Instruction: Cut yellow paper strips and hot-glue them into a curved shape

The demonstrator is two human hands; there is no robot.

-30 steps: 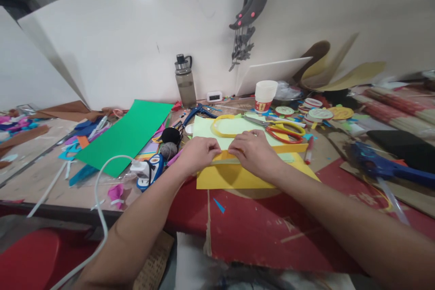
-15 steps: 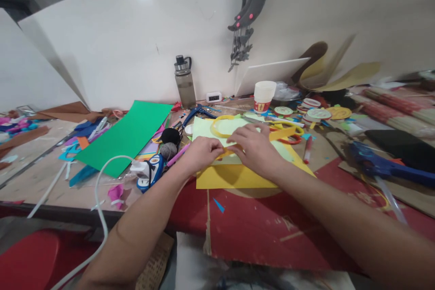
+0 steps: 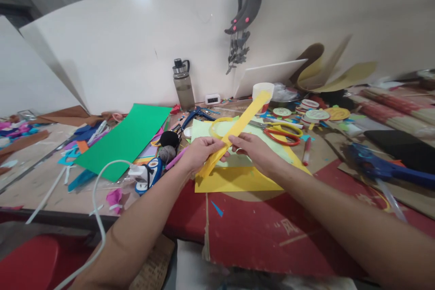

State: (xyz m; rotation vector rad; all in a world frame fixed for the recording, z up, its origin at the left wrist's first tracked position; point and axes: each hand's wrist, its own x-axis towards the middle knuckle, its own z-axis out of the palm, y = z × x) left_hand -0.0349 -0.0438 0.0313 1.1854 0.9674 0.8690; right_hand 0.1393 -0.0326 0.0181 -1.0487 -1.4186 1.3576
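A long yellow paper strip [image 3: 244, 120] slants up to the right between my hands, its upper end in front of a paper cup. My left hand [image 3: 205, 152] pinches it near its lower part, thumb on top. From the other side, my right hand [image 3: 247, 147] grips its edge with closed fingers. Below lie a pale green sheet [image 3: 272, 149] and a yellow sheet [image 3: 238, 180]. A yellow ring [image 3: 219, 127] rests on the pale green sheet, partly covered by the strip. Scissors [image 3: 282, 131] with yellow and red handles lie beyond my right hand.
A green sheet [image 3: 125, 140] and a power strip [image 3: 149, 176] with a white cable are on the left. Behind stand a water bottle [image 3: 183, 86], a small clock [image 3: 212, 99] and a paper cup [image 3: 261, 88]. A blue glue gun [image 3: 384, 163] lies at right.
The yellow strip has been turned from lying low towards the right to slanting steeply upward. My right hand has dropped slightly and rolled, uncovering the scissors.
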